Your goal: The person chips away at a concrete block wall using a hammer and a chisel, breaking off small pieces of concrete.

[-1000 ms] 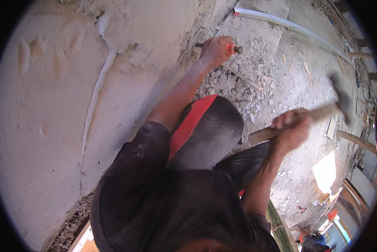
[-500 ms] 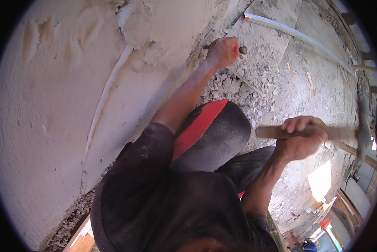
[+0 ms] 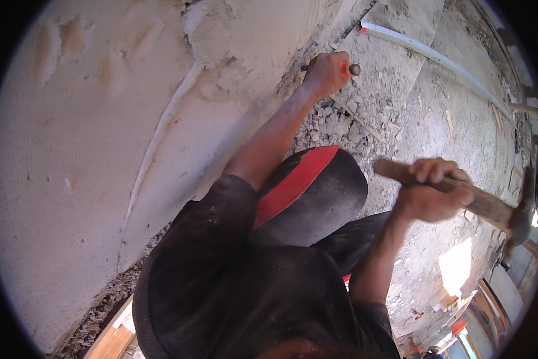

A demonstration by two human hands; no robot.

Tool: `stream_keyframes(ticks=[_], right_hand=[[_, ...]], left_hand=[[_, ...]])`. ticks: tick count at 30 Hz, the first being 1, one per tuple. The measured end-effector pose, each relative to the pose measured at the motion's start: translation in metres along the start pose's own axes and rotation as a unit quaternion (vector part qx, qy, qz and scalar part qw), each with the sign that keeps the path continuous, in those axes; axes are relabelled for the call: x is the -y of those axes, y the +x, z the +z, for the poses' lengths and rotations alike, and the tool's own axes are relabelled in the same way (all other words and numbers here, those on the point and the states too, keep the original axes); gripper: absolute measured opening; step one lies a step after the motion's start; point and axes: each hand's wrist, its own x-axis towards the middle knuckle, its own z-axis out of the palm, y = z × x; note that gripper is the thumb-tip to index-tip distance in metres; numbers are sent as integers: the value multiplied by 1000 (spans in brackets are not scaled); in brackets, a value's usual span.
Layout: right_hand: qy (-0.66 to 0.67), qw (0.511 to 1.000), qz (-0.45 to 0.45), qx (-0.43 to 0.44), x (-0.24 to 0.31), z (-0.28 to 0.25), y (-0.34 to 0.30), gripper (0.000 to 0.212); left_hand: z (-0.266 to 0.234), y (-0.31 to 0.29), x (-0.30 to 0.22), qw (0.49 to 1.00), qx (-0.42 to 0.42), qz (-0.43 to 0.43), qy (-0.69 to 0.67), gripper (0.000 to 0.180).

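Note:
My left hand (image 3: 327, 75) is closed round a chisel (image 3: 355, 70) at the foot of the wall. The chisel's metal end and an orange grip show on the right of the fist, and a short dark piece shows on the wall side; its tip is hard to make out. Off to the right, my right hand (image 3: 433, 194) grips a hammer (image 3: 489, 210) by its wooden handle. The hammer's metal head is at the far right, well apart from the chisel. Both the hand and the hammer are slightly blurred.
A pale plastered wall (image 3: 95, 137) with a crack and broken patches rises on the left. Rubble (image 3: 335, 128) lies along its foot, beside my knee. A long metal straightedge (image 3: 430, 51) rests on the dusty floor, with wood scraps and boards (image 3: 490, 302) farther right.
The hammer has tilted, its head now lower in the picture and its handle butt raised. My left hand stays on the chisel at the wall's foot. The whole view has shifted slightly.

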Motion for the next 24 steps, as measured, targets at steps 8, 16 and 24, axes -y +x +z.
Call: stream_keyframes(ticks=[8,16,24], right_hand=[[-149,918,336,145,-3,-2,-9,32],[-405,873,60,265,-72,12,-25,33],[-116,896,426,41,3,-44,-51,30]], left_hand=[[0,0,11,999,-35,-9,11,17],[3,-6,9,998,-41,23,-33,13],[45,-69,-1,977,202,1,65,13]])
